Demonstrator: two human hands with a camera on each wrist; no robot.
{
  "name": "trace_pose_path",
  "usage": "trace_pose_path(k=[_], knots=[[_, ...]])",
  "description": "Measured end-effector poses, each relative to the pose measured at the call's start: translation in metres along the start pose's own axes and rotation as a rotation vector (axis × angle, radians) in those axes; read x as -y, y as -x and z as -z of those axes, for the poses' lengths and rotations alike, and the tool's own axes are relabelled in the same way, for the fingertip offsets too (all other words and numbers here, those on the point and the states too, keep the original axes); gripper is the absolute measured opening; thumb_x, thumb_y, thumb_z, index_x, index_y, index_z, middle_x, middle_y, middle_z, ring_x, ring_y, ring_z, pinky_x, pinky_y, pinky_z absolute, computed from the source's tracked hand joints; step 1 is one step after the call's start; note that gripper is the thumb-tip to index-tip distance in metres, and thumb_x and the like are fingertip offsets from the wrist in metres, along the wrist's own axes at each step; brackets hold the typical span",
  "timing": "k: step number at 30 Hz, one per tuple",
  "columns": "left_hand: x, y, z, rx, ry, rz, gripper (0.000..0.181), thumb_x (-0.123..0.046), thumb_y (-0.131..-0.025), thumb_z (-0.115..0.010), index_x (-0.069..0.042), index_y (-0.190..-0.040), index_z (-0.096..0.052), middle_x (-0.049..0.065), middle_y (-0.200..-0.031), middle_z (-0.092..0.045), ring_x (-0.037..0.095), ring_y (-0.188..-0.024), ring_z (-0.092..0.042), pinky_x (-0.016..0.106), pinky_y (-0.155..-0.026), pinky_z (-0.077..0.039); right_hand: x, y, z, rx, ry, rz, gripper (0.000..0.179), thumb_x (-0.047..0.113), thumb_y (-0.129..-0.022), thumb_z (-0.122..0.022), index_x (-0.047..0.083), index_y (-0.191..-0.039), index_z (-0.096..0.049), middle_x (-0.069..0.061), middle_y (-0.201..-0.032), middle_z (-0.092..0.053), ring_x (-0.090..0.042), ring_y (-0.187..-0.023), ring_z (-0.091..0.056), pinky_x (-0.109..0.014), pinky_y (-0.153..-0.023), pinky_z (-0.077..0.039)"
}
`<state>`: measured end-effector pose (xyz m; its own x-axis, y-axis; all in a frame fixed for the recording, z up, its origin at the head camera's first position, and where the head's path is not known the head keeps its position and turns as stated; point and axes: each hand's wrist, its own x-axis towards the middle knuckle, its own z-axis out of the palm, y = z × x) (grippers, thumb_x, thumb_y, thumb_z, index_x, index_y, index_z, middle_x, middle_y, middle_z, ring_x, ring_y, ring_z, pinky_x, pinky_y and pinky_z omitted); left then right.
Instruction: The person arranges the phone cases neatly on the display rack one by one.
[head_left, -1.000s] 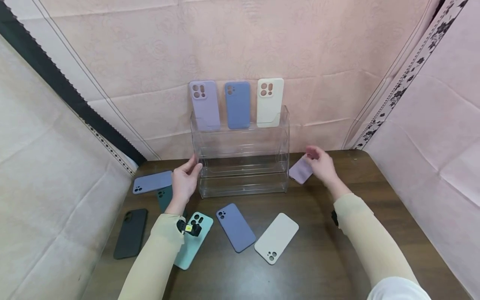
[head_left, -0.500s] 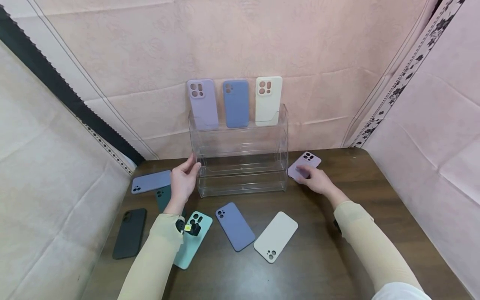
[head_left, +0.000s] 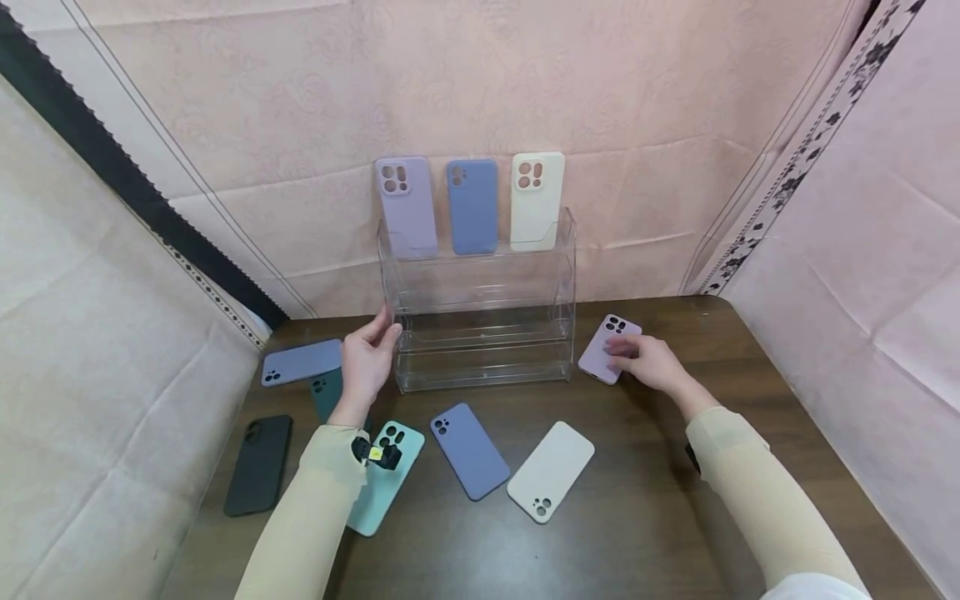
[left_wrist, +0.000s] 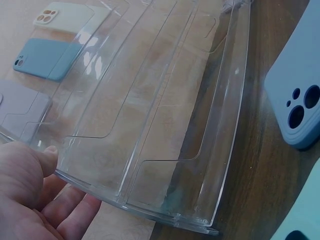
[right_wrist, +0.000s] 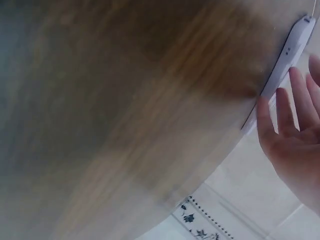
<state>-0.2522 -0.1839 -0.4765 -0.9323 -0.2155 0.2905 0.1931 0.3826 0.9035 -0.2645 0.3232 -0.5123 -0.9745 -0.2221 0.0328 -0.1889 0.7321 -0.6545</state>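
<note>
A clear tiered display rack point(head_left: 483, 381) stands at the back of the table. My left hand point(head_left: 366, 360) grips its left side edge between thumb and fingers, close up in the left wrist view. To the rack's right lies a light purple phone case point(head_left: 597, 353), camera cutouts toward the back. My right hand point(head_left: 651, 364) rests its fingertips on the case's right half. In the right wrist view its fingers point(right_wrist: 284, 107) look fairly straight against the case. The top tier bears a lavender phone case point(head_left: 408, 212), a blue one point(head_left: 473, 208) and a cream one point(head_left: 537, 208), all upright.
In front of the rack lie a blue-violet case point(head_left: 470, 452) and a white case point(head_left: 551, 471). Around the left arm are a mint case point(head_left: 382, 492), a dark green case point(head_left: 326, 393), a blue-grey case point(head_left: 300, 363) and a black case point(head_left: 258, 467). Cloth hangs behind.
My right hand has come down from the light purple case's far end onto its middle. The case has shifted toward me and turned a little. My left hand keeps its grip on the rack.
</note>
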Motion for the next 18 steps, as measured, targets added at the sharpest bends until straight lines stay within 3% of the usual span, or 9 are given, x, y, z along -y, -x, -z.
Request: trace_pose_path(k=[4,9,13,18], knots=[[0.000,0.001,0.001,0.002,0.001,0.005,0.044,-0.024,-0.104,-0.074,-0.023,-0.147,-0.064,0.005,-0.143,-0.067,0.025,-0.128,-0.068,0.043,-0.105,-0.055,-0.008,-0.009,0.005,-0.066,-0.028,-0.086,0.056,0.016,-0.100,-0.078,0.000,-0.149,-0.058,-0.026,-0.138,-0.067,-0.043,-0.126,-0.063,-0.059,-0.105,-0.050],[-0.001,0.002,-0.002,0.000,0.001,0.013,0.044,-0.024,-0.104,-0.075,-0.022,-0.147,-0.065,0.005,-0.141,-0.068,0.026,-0.128,-0.068,0.044,-0.103,-0.056,-0.016,-0.014,0.008,-0.023,0.003,-0.169,0.079,0.026,-0.099,-0.080,-0.002,-0.160,-0.040,-0.034,-0.157,-0.046,-0.052,-0.142,-0.045,-0.066,-0.118,-0.036],[0.000,0.001,-0.002,0.002,-0.005,0.007,0.044,-0.024,-0.104,-0.074,-0.022,-0.147,-0.065,0.005,-0.141,-0.068,0.026,-0.127,-0.068,0.045,-0.103,-0.057,-0.019,-0.014,0.006,0.019,0.035,-0.176,0.088,0.026,-0.097,-0.081,-0.007,-0.162,-0.032,-0.037,-0.163,-0.034,-0.055,-0.150,-0.033,-0.067,-0.122,-0.028],[-0.001,0.000,0.000,-0.001,0.011,0.002,0.044,-0.024,-0.104,-0.074,-0.022,-0.147,-0.065,0.004,-0.142,-0.068,0.026,-0.128,-0.068,0.045,-0.104,-0.056,-0.015,-0.018,0.007,0.035,0.049,-0.171,0.095,0.024,-0.094,-0.085,-0.012,-0.161,-0.027,-0.039,-0.164,-0.030,-0.056,-0.151,-0.029,-0.066,-0.123,-0.026]])
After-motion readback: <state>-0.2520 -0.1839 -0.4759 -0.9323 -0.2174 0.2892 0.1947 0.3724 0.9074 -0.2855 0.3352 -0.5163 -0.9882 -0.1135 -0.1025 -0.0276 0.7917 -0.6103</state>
